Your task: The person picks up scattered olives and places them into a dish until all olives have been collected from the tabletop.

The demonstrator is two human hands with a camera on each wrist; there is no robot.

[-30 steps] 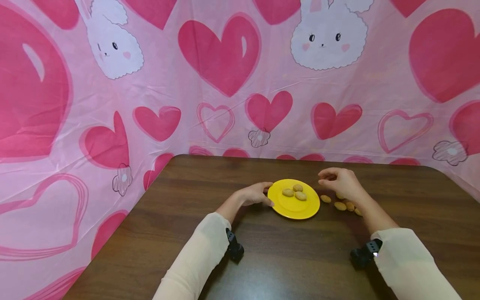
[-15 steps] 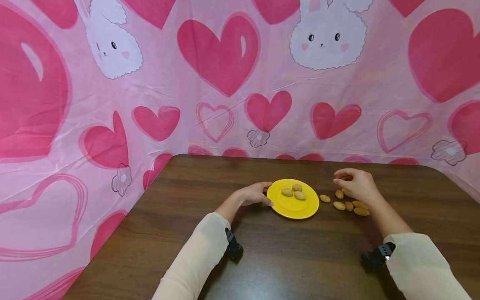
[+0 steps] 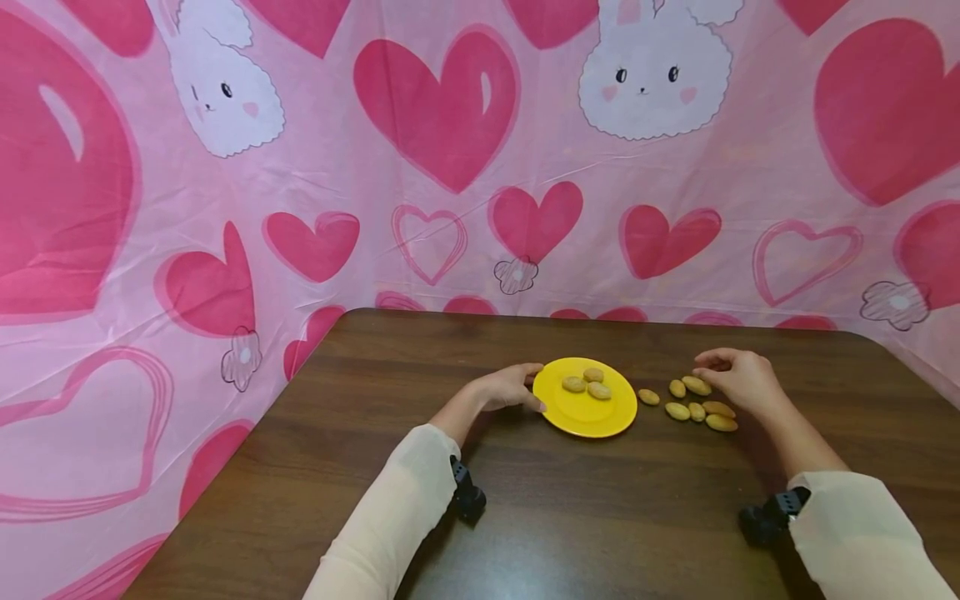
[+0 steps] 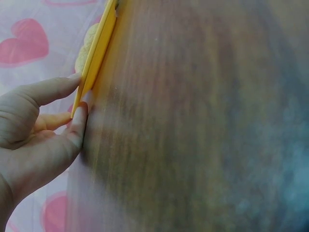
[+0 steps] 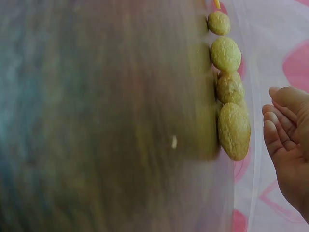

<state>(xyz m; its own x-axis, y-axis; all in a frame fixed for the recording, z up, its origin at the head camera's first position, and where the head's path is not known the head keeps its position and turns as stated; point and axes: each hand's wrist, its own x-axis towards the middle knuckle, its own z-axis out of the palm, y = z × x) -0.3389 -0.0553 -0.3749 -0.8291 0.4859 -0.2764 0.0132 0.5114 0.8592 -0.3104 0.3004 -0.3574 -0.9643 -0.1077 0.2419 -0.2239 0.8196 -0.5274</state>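
Note:
In the head view a yellow plate (image 3: 588, 423) carries three small, wrinkled yellow-brown ovals (image 3: 598, 390) resembling little potatoes. My left hand (image 3: 504, 389) holds its left rim; in the left wrist view the fingers (image 4: 55, 89) and thumb lie on either side of the plate edge (image 4: 99, 48). Right of the plate lie several loose potato-like ovals (image 3: 677, 411). My right hand (image 3: 741, 379), fingers bent, hovers at the far right oval (image 3: 696, 385). In the right wrist view nothing shows between its fingers, and several ovals (image 5: 234, 130) appear in a row beside it.
Everything rests on a brown wooden table (image 3: 600, 517). Behind it and along its left hangs a pink cloth (image 3: 450, 242) with hearts and rabbits. Black wrist cameras (image 3: 468, 496) sit at both cream sleeves (image 3: 390, 508).
From above the plate's right side, my right hand has moved right and then slightly down toward the loose ovals, uncovering several of them. The left hand and plate stay in place.

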